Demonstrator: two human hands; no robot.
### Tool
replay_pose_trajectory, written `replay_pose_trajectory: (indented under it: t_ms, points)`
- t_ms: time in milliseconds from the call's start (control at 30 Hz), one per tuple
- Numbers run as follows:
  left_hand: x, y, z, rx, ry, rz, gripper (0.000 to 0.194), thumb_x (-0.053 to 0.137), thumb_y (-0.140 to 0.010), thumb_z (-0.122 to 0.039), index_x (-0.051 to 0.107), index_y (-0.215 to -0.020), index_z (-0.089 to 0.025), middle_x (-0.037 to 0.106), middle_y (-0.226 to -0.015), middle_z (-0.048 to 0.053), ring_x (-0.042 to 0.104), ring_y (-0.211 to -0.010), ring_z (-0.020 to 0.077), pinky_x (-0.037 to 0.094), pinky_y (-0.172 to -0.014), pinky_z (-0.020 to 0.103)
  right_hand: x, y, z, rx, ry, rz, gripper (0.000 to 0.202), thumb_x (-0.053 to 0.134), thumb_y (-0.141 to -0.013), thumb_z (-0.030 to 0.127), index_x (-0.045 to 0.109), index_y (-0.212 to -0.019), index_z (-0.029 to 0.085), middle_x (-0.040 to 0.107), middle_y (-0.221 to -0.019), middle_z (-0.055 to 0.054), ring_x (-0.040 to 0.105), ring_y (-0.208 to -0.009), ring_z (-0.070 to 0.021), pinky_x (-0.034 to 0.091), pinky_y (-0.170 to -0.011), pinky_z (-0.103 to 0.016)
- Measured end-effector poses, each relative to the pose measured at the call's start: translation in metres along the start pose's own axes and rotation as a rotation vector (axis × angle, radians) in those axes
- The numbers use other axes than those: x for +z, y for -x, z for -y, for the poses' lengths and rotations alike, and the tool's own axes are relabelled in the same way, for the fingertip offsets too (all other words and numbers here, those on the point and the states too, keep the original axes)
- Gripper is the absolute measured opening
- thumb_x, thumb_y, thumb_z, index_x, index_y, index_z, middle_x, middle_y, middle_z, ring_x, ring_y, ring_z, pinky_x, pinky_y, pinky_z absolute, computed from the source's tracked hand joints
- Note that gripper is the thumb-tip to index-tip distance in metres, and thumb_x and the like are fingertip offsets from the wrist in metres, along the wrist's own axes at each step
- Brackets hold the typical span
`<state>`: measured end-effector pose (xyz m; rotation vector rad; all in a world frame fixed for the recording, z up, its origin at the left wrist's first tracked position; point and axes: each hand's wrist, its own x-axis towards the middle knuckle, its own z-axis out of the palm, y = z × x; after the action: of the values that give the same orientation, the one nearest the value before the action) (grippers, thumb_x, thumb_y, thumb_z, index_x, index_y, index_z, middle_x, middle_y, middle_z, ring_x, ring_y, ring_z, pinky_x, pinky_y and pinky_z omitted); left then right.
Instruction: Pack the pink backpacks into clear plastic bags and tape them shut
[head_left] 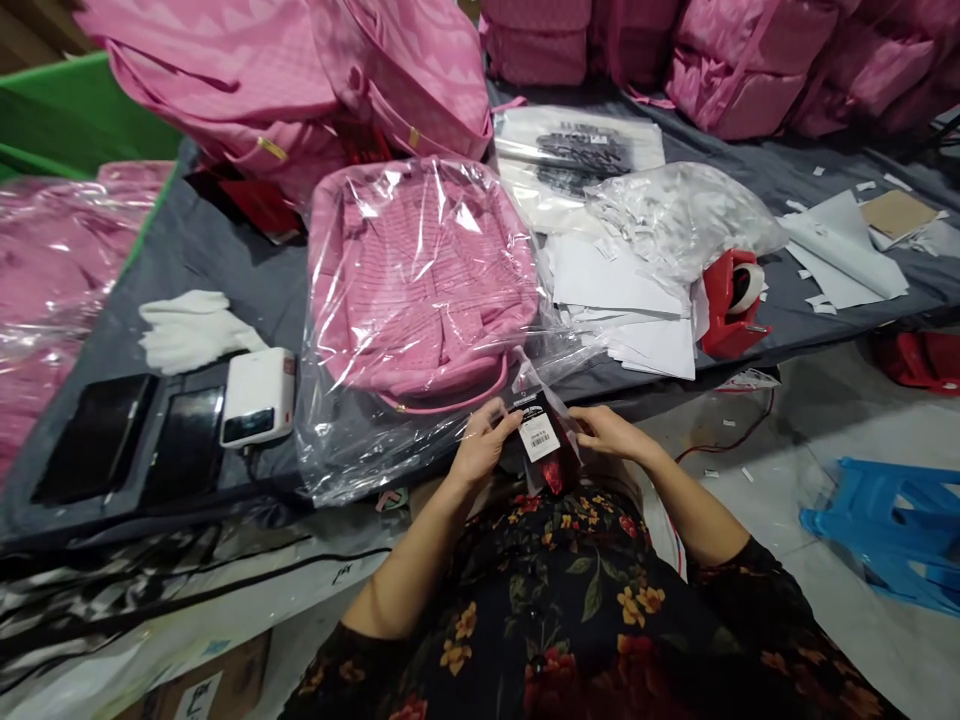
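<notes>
Between my hands, at the table's front edge, is a black tag [538, 432] with a white barcode label, with clear plastic around it. My left hand [481, 440] pinches the tag's left edge between thumb and fingers. On the other side, my right hand [606, 432] has its fingers closed on the clear plastic beside the tag. Just beyond my hands lies a pink backpack [427, 270] inside a clear plastic bag, its handle toward me.
White papers [615, 290] and a red tape dispenser [731, 305] lie to the right. At left are a white glove [196, 330], a white device [259, 395] and two dark phones. More pink backpacks [225, 80] stand behind. A blue stool [892, 530] is on the floor.
</notes>
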<state>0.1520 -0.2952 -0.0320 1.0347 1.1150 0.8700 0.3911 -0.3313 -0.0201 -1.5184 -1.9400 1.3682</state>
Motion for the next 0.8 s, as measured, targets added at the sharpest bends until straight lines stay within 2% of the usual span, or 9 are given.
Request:
replay_pose_trajectory:
  t_ms: [100,200,333,433,567,633,700,733,800]
  points:
    - [0.002,0.001,0.003,-0.042,0.031,-0.067,0.053,0.085,-0.06,-0.056,0.051,-0.065,-0.017,0.05,-0.062,-0.003,0.044,-0.06,0.0094,0.035,-0.059,0.022,-0.003,0.006,-0.005,0.011,-0.074,0.121,0.017,0.055,-0.081,0.02,0.064,-0.093,0.011,0.055,-0.075,0.0,0.045,-0.068,-0.0109,0.034,-0.065,-0.021]
    - [0.006,0.004,0.006,-0.065,0.055,-0.111,0.058,0.089,-0.054,-0.061,0.054,-0.068,-0.017,0.051,-0.059,-0.003,0.045,-0.055,0.0094,0.034,-0.055,0.022,-0.005,0.012,-0.008,-0.015,-0.295,0.244,0.035,0.056,-0.092,0.043,0.065,-0.104,0.011,0.063,-0.09,-0.004,0.052,-0.078,-0.0141,0.044,-0.074,-0.024]
    - [0.012,0.006,0.016,-0.01,0.018,-0.081,0.062,0.083,-0.06,-0.071,0.05,-0.065,-0.018,0.047,-0.053,-0.003,0.042,-0.049,0.01,0.032,-0.052,0.023,0.006,0.012,-0.011,-0.025,-0.378,0.045,0.054,0.047,-0.097,0.061,0.066,-0.11,0.012,0.067,-0.111,-0.009,0.058,-0.106,-0.0214,0.044,-0.1,-0.033]
    - [0.012,0.008,0.023,0.102,-0.303,-0.035,0.054,0.073,-0.078,-0.066,0.049,-0.066,-0.019,0.05,-0.056,0.001,0.046,-0.051,0.0133,0.033,-0.054,0.025,0.022,0.008,-0.009,0.042,-0.414,-0.104,0.055,0.052,-0.094,0.061,0.064,-0.114,0.012,0.068,-0.111,-0.009,0.06,-0.102,-0.0207,0.046,-0.092,-0.031]
    - [0.005,0.006,0.006,0.389,-1.048,0.046,0.033,0.07,-0.091,-0.046,0.062,-0.079,-0.017,0.06,-0.073,0.008,0.056,-0.069,0.0198,0.037,-0.066,0.029,0.037,0.014,0.001,0.164,-0.087,-0.326,0.034,0.062,-0.088,0.048,0.063,-0.095,0.015,0.067,-0.086,-0.005,0.058,-0.077,-0.016,0.038,-0.07,-0.024]
    - [0.008,0.001,-0.015,0.605,-1.206,0.169,0.022,0.066,-0.095,-0.036,0.069,-0.103,-0.016,0.068,-0.101,0.014,0.062,-0.096,0.0254,0.042,-0.083,0.033,0.041,0.021,0.005,0.21,0.072,-0.383,0.031,0.058,-0.093,0.046,0.064,-0.098,0.016,0.066,-0.079,-0.004,0.057,-0.07,-0.0154,0.034,-0.066,-0.024]
    - [0.019,-0.01,-0.038,0.843,-1.227,0.401,0.03,0.059,-0.098,-0.022,0.065,-0.127,-0.02,0.063,-0.133,0.013,0.054,-0.126,0.0276,0.037,-0.105,0.037,0.048,0.03,0.008,0.226,0.226,-0.398,0.031,0.055,-0.095,0.042,0.064,-0.11,0.016,0.067,-0.078,-0.005,0.058,-0.066,-0.0169,0.032,-0.064,-0.025]
    - [0.026,-0.016,-0.048,0.931,-1.226,0.538,0.033,0.056,-0.098,-0.017,0.064,-0.13,-0.022,0.061,-0.137,0.012,0.05,-0.132,0.0272,0.033,-0.11,0.039,0.052,0.034,0.008,0.221,0.301,-0.409,0.031,0.055,-0.096,0.039,0.063,-0.114,0.015,0.068,-0.079,-0.006,0.06,-0.066,-0.0183,0.031,-0.063,-0.026]
    - [0.043,-0.029,-0.061,1.01,-1.266,0.815,0.022,0.056,-0.097,-0.015,0.071,-0.114,-0.019,0.069,-0.12,0.01,0.056,-0.12,0.0257,0.034,-0.105,0.038,0.063,0.043,0.008,0.166,0.414,-0.459,0.028,0.054,-0.095,0.031,0.064,-0.114,0.013,0.07,-0.08,-0.009,0.063,-0.067,-0.0202,0.032,-0.062,-0.027]
